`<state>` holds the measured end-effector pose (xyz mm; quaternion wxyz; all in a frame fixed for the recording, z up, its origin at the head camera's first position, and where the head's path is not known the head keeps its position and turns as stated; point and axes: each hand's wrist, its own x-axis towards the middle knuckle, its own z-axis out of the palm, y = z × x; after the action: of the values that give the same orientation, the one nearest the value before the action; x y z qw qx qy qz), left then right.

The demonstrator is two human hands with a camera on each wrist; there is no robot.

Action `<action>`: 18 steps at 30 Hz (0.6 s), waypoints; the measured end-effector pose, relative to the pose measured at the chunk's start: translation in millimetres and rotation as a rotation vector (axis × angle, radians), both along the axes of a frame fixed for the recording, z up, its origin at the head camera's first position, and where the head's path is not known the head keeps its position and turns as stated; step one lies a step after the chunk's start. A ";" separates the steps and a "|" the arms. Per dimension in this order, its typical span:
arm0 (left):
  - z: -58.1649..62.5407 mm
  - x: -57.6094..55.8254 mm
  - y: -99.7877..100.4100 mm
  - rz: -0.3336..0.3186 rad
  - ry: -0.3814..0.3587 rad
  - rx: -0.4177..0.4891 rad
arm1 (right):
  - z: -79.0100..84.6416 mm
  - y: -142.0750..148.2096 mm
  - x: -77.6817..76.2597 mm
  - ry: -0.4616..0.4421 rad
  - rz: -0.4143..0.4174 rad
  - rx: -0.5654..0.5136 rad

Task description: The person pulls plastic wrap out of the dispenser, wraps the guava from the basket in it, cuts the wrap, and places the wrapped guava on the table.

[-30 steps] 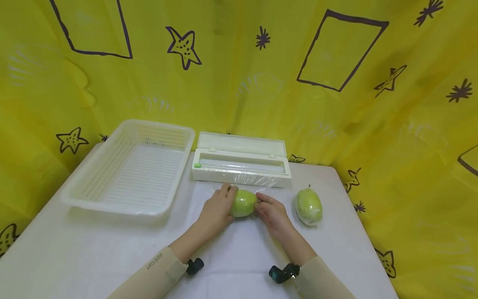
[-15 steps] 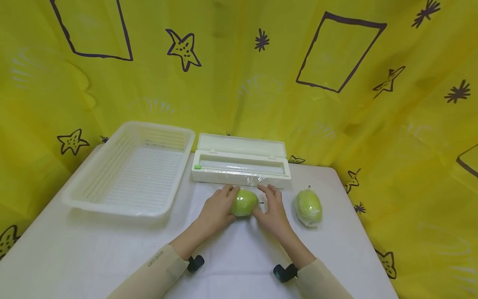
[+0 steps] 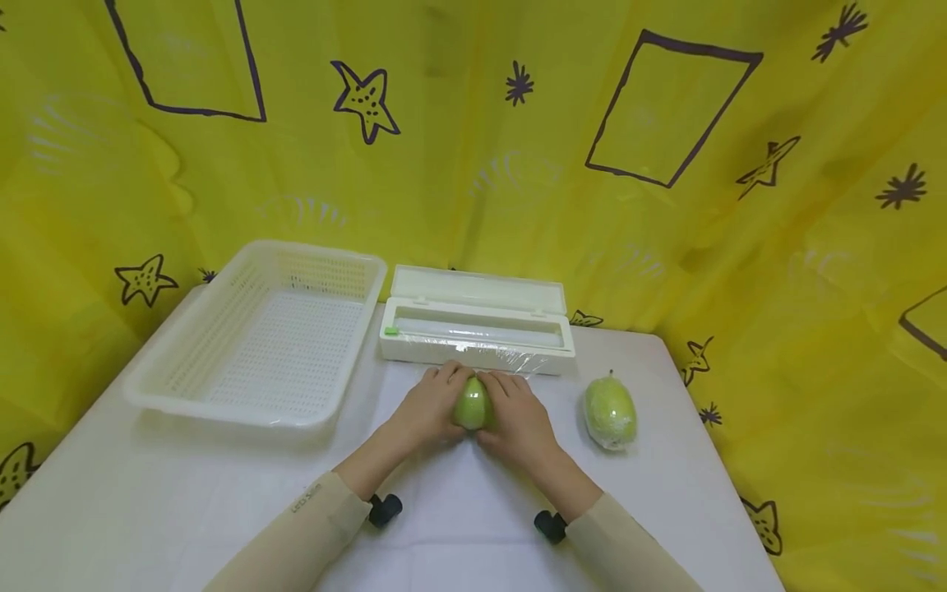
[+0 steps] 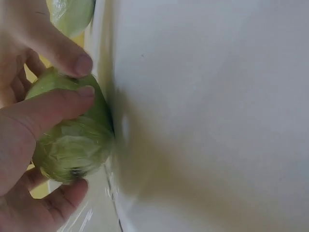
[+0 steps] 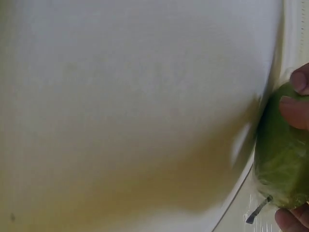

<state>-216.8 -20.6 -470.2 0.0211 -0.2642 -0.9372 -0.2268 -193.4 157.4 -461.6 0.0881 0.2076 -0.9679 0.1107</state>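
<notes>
In the head view a green pear [image 3: 471,403] lies between both hands at the front of the cling film box. My left hand [image 3: 431,409] grips its left side and my right hand [image 3: 518,415] its right side, thumbs near each other. Wrinkled clear cling film [image 4: 72,140] covers the pear's end in the left wrist view. Seen from the right wrist, a dark stem [image 5: 259,210] pokes out of the filmed pear. A second green pear [image 3: 610,413], wrapped in film, rests on the table to the right of my right hand.
A long white cling film box [image 3: 473,355] stands open just beyond the hands, with a film roll [image 3: 477,331] inside and a green slider [image 3: 392,330] at its left. A white plastic basket [image 3: 229,407] stands on the left. A yellow curtain [image 3: 459,205] hangs behind the white table [image 3: 281,493].
My right hand was at the pear's stem end, then opened and moved left around the pear's right side. The left hand has kept its hold. Less of the pear shows now.
</notes>
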 end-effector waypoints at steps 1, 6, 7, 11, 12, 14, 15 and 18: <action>0.0 -0.1 -0.9 -0.004 -0.011 0.009 | -0.9 -0.6 -0.3 0.001 0.005 0.009; -1.7 -1.2 -4.2 -0.007 -0.053 0.046 | -5.7 -3.2 -2.1 0.017 0.000 0.004; -2.0 -1.8 -4.9 -0.003 -0.058 0.054 | -6.3 -3.8 -3.0 0.024 -0.010 -0.004; -4.2 -4.7 -8.0 0.012 -0.079 0.126 | -7.5 -5.8 -8.0 0.034 -0.041 -0.039; -4.9 -5.2 -8.7 0.019 -0.085 0.150 | -7.3 -6.3 -9.0 0.026 -0.044 -0.043; -6.5 -6.1 -10.0 0.023 -0.088 0.202 | -6.9 -6.9 -10.7 0.009 -0.044 -0.057; -7.4 -6.5 -10.4 0.027 -0.088 0.222 | -6.8 -7.1 -11.2 0.000 -0.044 -0.063; -9.9 -8.1 -10.7 0.032 -0.078 0.265 | -6.5 -6.9 -12.9 -0.032 -0.065 -0.099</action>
<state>-224.9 -31.3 -480.1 0.0228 -0.2349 -0.9033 -0.3582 -206.2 150.4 -468.2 0.0863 0.1697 -0.9688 0.1588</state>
